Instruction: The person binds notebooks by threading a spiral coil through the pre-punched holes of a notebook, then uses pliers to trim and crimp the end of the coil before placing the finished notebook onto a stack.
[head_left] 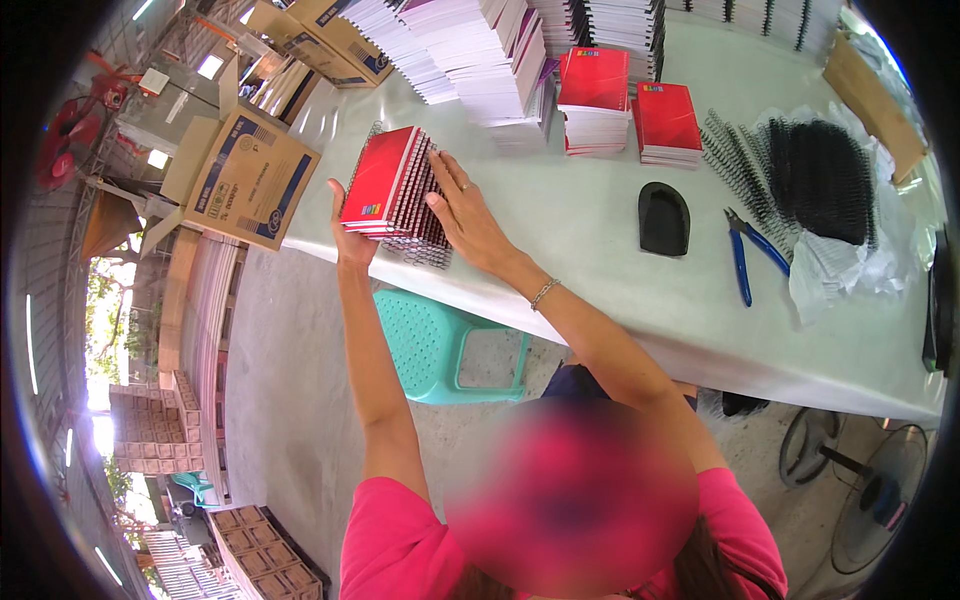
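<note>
A stack of small red-covered spiral notebooks [378,178] sits at the table's left front edge, with dark wire coils along its right side. My left hand [352,240] grips the stack from the near left, thumb up along its side; the fingers underneath are hidden. Against the coiled side rests my right hand [468,218], fingers stretched out and thumb apart. More coils show beneath and behind the stack. Farther back stand two piles of red-covered books, a taller one [594,80] and a lower one [668,115].
Tall stacks of white-paged books [470,60] line the back. To the right lie a black tray-like piece [664,220], blue-handled cutters [745,255] and black wire coils [820,180] on white wrapping. An open carton [250,180] stands left; a turquoise stool [425,345] is below the edge.
</note>
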